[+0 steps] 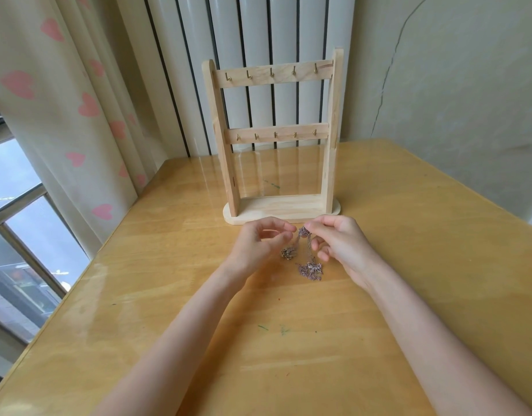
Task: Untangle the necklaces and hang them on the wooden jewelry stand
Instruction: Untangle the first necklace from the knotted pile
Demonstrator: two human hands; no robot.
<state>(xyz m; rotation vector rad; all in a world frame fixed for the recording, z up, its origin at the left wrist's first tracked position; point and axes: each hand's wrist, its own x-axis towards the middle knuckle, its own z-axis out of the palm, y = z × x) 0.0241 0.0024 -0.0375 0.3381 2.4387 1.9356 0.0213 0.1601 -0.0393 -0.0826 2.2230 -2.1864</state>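
Tangled necklaces (307, 256) at frame centre, pinched by left hand (260, 241) & right hand (338, 243), should be teased apart gently w/o tugging.

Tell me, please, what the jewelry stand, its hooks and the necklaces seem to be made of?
Jewelry stand: pale unfinished-looking wood, with visible grain.
Hooks: probably brass-coloured metal, small and shiny.
Necklaces: fine metal chains, silvery with a pinkish tint, by their glinting links; the exact metal cannot be told.
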